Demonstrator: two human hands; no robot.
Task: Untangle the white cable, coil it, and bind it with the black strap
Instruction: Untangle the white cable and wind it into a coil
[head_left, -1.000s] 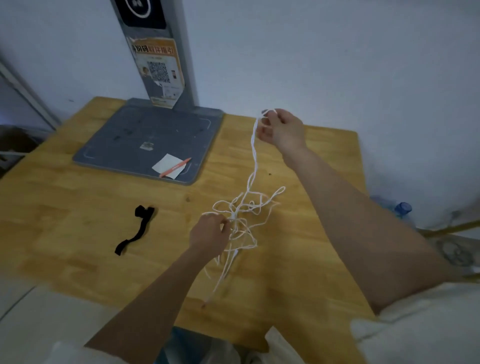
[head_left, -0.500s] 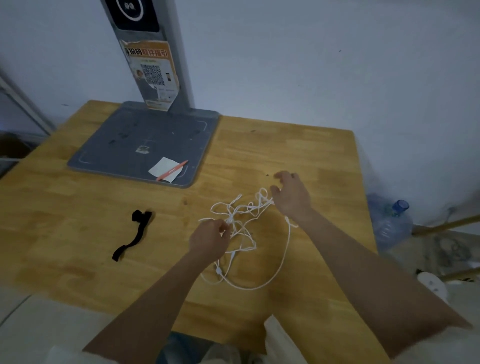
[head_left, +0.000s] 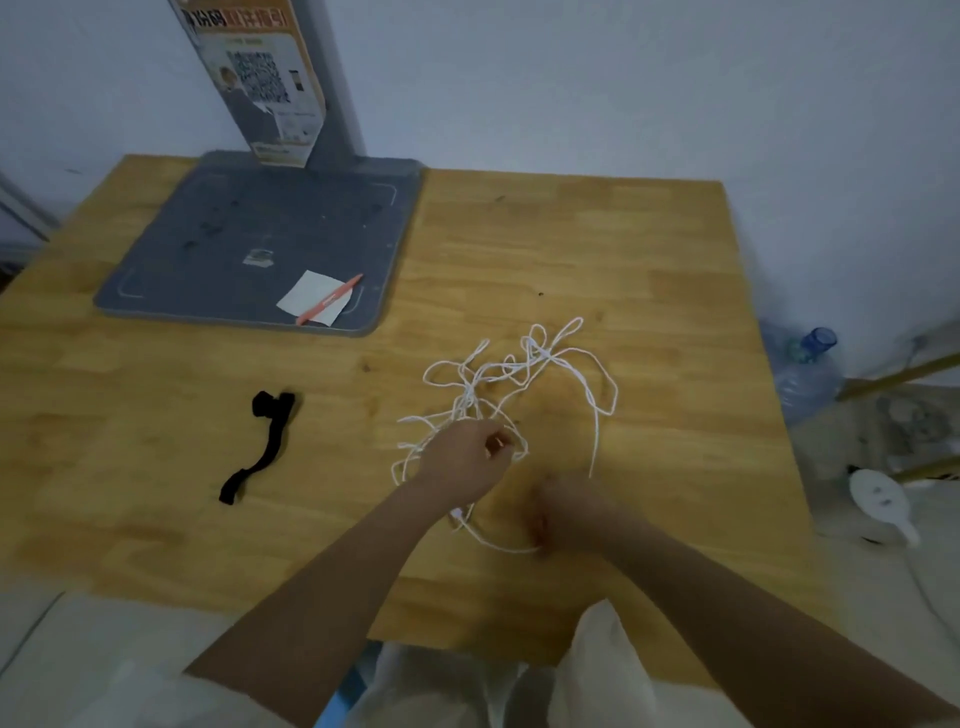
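The white cable (head_left: 524, 364) lies in a loose tangle on the wooden table (head_left: 623, 249), right of centre. My left hand (head_left: 462, 457) sits at the tangle's near-left side and pinches a few strands between fingers and thumb. My right hand (head_left: 571, 514) is low over the table just right of it, blurred by motion, at the cable's nearest loop; whether it holds the loop is unclear. The black strap (head_left: 270, 441) lies by itself on the table to the left, well apart from both hands.
A grey stand base (head_left: 249, 244) with its post occupies the table's far left, carrying a white paper slip (head_left: 311, 296) and an orange pen (head_left: 328, 306). Off the right edge, a water bottle (head_left: 805, 374) and a white appliance (head_left: 878, 509) sit on the floor.
My right hand came down from holding a strand high in the air, dropped the cable onto the table, and moved toward me to the near loop. My left hand kept its pinch.
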